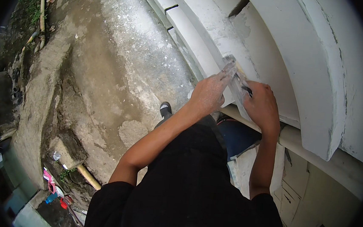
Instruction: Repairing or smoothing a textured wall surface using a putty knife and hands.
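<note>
While the concrete ground (pixel 121 66) lies far below at the left, the left hand (pixel 208 94) is closed on the upper end of a plaster-caked trowel (pixel 235 85), pressed flat against the white curved moulding (pixel 274 78). Its lower end is gripped by the right hand (pixel 262 107). Wet filler could be smeared past the patch if pressure were uneven, and balance could be lost through leaning.

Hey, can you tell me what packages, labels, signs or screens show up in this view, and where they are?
No labels, signs or screens can be made out.
Possible packaging: small pink and red litter on the ground at lower left, too small to identify.
Both hands hold only a plaster-smeared flat tool at the white wall.
</note>
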A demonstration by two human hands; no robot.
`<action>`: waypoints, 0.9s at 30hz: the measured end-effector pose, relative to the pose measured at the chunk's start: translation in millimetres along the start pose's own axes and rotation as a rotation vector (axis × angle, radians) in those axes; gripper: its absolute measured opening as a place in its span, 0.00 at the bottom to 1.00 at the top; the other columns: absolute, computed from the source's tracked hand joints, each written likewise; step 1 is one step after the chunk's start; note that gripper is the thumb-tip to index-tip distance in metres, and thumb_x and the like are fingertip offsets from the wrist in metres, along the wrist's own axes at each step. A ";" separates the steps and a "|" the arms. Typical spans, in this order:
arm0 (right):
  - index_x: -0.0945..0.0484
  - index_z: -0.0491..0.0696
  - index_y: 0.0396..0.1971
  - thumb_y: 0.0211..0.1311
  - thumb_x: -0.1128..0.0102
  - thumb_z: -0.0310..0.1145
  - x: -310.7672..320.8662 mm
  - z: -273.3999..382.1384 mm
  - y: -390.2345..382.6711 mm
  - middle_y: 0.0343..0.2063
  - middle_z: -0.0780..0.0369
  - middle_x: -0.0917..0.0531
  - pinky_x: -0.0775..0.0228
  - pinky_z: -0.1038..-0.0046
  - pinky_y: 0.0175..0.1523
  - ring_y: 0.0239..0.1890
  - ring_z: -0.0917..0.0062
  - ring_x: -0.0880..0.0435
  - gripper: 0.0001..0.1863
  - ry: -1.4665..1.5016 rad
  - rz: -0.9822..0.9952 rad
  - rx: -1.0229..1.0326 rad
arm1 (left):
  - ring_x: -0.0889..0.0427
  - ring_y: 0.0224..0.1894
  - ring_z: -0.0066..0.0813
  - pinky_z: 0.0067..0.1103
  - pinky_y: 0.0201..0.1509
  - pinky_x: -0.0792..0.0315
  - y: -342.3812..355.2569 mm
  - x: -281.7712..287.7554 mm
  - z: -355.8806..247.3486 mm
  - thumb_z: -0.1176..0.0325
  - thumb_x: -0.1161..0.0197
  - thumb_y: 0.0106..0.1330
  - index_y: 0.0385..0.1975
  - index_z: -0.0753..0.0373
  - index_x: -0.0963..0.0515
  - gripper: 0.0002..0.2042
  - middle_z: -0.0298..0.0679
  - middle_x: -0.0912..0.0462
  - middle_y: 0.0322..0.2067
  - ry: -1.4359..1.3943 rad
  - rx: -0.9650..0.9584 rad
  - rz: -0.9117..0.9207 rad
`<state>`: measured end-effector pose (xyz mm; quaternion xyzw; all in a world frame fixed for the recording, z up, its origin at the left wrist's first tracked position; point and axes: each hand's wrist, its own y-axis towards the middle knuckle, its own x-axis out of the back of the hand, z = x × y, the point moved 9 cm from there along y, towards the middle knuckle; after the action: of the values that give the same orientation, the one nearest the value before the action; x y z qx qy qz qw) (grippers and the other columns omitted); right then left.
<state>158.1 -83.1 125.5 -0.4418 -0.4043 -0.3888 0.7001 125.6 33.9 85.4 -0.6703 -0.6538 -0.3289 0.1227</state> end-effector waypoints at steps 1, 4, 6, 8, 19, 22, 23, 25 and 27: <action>0.22 0.42 0.45 0.53 0.43 0.30 2.0 10.4 15.2 0.42 0.49 0.19 0.32 0.60 0.55 0.49 0.54 0.23 0.18 -0.006 -0.067 0.048 | 0.21 0.42 0.50 0.38 0.43 0.24 4.4 0.5 2.1 0.82 0.43 0.43 0.56 0.68 0.32 0.32 0.48 0.26 0.53 0.001 0.003 0.003; 0.21 0.44 0.44 0.54 0.44 0.31 4.1 24.2 18.4 0.41 0.49 0.19 0.31 0.57 0.54 0.49 0.54 0.23 0.17 0.013 -0.139 0.077 | 0.21 0.43 0.50 0.38 0.44 0.24 17.8 16.6 23.5 0.83 0.43 0.43 0.56 0.68 0.32 0.32 0.48 0.29 0.57 0.153 0.126 -0.003; 0.21 0.43 0.44 0.54 0.44 0.31 4.7 22.5 8.6 0.41 0.49 0.19 0.31 0.57 0.54 0.49 0.54 0.23 0.17 0.034 -0.139 0.067 | 0.20 0.42 0.51 0.37 0.43 0.23 8.5 17.3 12.3 0.83 0.43 0.43 0.56 0.68 0.32 0.31 0.48 0.33 0.61 0.095 0.037 0.021; 0.21 0.43 0.45 0.54 0.44 0.31 2.6 5.5 -2.3 0.42 0.49 0.19 0.31 0.57 0.54 0.50 0.54 0.23 0.18 0.063 -0.068 -0.019 | 0.20 0.42 0.51 0.37 0.43 0.23 -2.1 9.3 0.5 0.84 0.43 0.44 0.56 0.69 0.32 0.31 0.48 0.33 0.62 0.094 0.044 0.022; 0.23 0.36 0.45 0.54 0.40 0.30 -6.7 17.8 -8.9 0.35 0.44 0.20 0.29 0.62 0.46 0.40 0.50 0.20 0.19 0.242 -0.285 0.170 | 0.20 0.42 0.51 0.39 0.44 0.24 -0.5 26.4 26.2 0.83 0.45 0.44 0.55 0.62 0.28 0.30 0.47 0.31 0.60 0.097 -0.013 0.049; 0.23 0.36 0.42 0.53 0.40 0.28 -30.3 3.1 -40.6 0.36 0.45 0.20 0.31 0.58 0.47 0.41 0.49 0.22 0.16 0.249 -0.353 0.146 | 0.21 0.45 0.51 0.37 0.48 0.24 -36.6 8.6 47.7 0.83 0.49 0.44 0.55 0.64 0.28 0.31 0.46 0.31 0.60 0.019 0.004 0.089; 0.23 0.36 0.42 0.53 0.40 0.28 -40.6 2.1 -51.0 0.36 0.45 0.20 0.31 0.58 0.47 0.41 0.49 0.22 0.16 0.241 -0.359 0.143 | 0.21 0.44 0.51 0.36 0.48 0.24 -44.2 9.2 51.4 0.82 0.48 0.45 0.50 0.64 0.24 0.26 0.49 0.28 0.57 -0.048 -0.018 -0.005; 0.23 0.36 0.40 0.51 0.37 0.27 -50.2 0.3 -65.3 0.34 0.46 0.20 0.32 0.56 0.47 0.40 0.49 0.22 0.16 0.342 -0.469 0.111 | 0.20 0.43 0.52 0.36 0.48 0.24 -55.3 7.6 56.9 0.81 0.47 0.46 0.45 0.64 0.20 0.22 0.52 0.26 0.54 -0.121 -0.040 -0.107; 0.23 0.37 0.41 0.51 0.37 0.28 -65.8 -0.7 -63.2 0.34 0.46 0.20 0.32 0.56 0.48 0.40 0.50 0.22 0.17 0.307 -0.451 0.089 | 0.22 0.48 0.54 0.33 0.55 0.27 -63.8 -6.4 58.6 0.80 0.48 0.48 0.47 0.68 0.22 0.22 0.55 0.26 0.53 -0.290 -0.022 -0.137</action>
<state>76.9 -90.8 84.7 -0.2452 -0.3983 -0.5791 0.6677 81.4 70.9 20.4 -0.6659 -0.7052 -0.2435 -0.0033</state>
